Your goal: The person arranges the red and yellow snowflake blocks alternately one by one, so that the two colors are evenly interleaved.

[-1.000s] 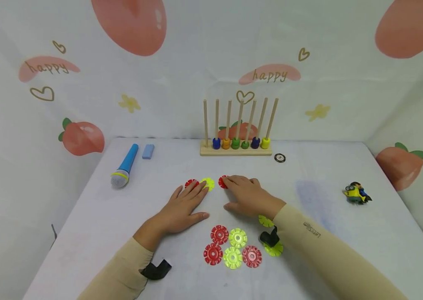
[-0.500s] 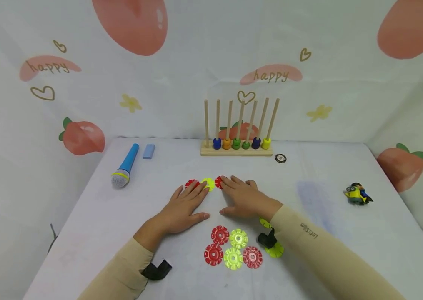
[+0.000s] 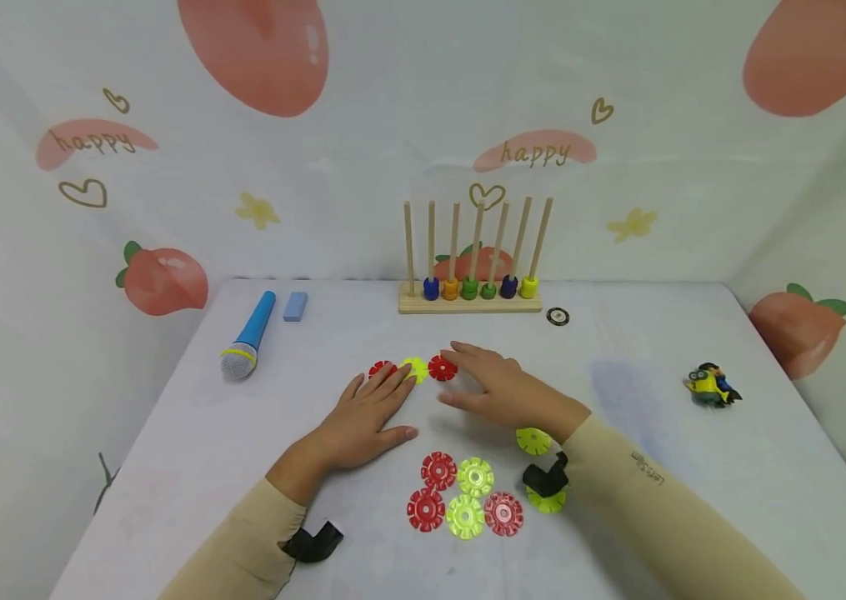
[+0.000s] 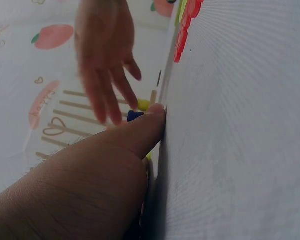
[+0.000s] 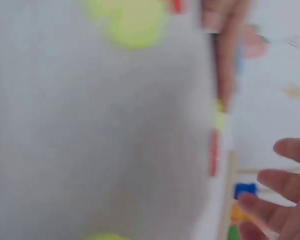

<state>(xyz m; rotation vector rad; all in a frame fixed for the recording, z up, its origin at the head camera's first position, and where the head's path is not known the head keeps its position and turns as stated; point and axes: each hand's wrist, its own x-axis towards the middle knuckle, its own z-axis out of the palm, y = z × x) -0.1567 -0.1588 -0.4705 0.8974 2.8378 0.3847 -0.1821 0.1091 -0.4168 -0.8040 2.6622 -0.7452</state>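
Note:
My left hand [image 3: 370, 421] lies flat on the table, fingers spread. Its fingertips rest on a red notched plastic disc [image 3: 377, 367] and reach the edge of a yellow-green notched disc [image 3: 416, 367]. A second red disc [image 3: 442, 368] lies just right of the yellow-green one, completing a short row. Above and right of that disc hovers my right hand [image 3: 508, 390], fingers extended and holding nothing. The left wrist view shows the right hand [image 4: 106, 55] raised off the table. In the blurred right wrist view its spread fingers [image 5: 285, 185] are apart from any disc.
Several red and yellow-green discs [image 3: 465, 517] lie nearer me, some beside the right forearm. Behind the row stands a wooden peg rack [image 3: 471, 306] with coloured beads. Around are a black-and-white chip [image 3: 558, 316], toy microphone [image 3: 250, 337], blue block [image 3: 295, 306] and small toy figures [image 3: 713, 386].
My right hand slid the second red disc leftward against the yellow-green one, then released it and lifted off to the right. The left hand has stayed in place.

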